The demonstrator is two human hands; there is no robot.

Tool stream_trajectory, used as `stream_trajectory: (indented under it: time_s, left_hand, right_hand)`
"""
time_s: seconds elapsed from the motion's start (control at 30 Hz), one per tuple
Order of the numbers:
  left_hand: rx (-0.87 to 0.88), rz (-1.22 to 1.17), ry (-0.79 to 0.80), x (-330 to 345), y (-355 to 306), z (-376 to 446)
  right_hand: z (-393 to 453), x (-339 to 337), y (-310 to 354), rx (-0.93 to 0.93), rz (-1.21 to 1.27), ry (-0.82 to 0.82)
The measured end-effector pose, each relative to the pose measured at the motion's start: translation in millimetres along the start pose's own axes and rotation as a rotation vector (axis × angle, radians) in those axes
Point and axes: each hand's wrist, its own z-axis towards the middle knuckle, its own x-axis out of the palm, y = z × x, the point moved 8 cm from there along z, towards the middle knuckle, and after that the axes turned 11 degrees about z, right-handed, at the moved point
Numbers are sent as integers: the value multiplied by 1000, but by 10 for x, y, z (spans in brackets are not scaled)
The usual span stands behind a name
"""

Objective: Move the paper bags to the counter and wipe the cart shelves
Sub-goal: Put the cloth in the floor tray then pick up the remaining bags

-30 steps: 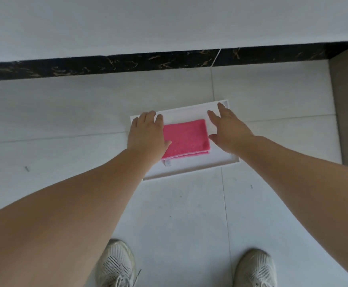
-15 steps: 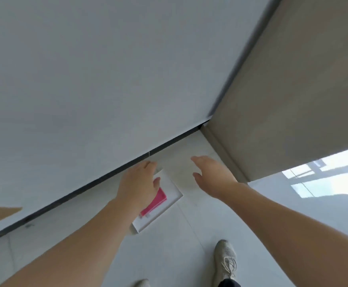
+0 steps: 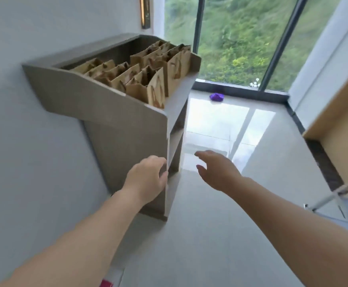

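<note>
A grey cart (image 3: 111, 125) stands against the left wall, its top shelf filled with several upright brown paper bags (image 3: 146, 79). My left hand (image 3: 148, 179) hovers in front of the cart's side panel near its lower shelves, fingers loosely curled and holding nothing. My right hand (image 3: 216, 170) reaches forward over the floor to the right of the cart, fingers spread and empty. A corner of the pink cloth (image 3: 106, 283) on a white tray (image 3: 115, 275) shows at the bottom edge. The counter (image 3: 338, 112) with a wooden edge is on the right.
A tall window (image 3: 241, 38) fills the far wall, with a purple object (image 3: 216, 97) on the floor below it. A metal rod (image 3: 334, 195) sticks out at the right, under the counter. Glossy tiled floor lies between cart and counter.
The view has swung up from the pink cloth on its tray to the cart and window. Both hands left the tray and now reach toward the cart.
</note>
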Motion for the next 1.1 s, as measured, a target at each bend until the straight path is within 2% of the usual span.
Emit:
stream_trajectory:
  time_s: [0.13,0.3,0.5,0.73,1.1]
  left_hand:
    - [210,-22,3,65,-1486,591]
    - [355,-33,35,219,-3003,1163]
    - [527,-84,23,302,-4403,1601]
    - [713,-110,68,615,-5186,2088]
    - [988,-132,187,1397,-5806,3148]
  right_hand:
    - [-495,-989,-1189,158,-16,-145]
    - [-1303,-1988,-2606,381,-30,-293]
    - [-2117,-2782,-3701,590,-44,-431]
    - [-2401,-3130,-4266,764,-47,-550]
    - [-2081,-2846,-4920,1061,-33,-621]
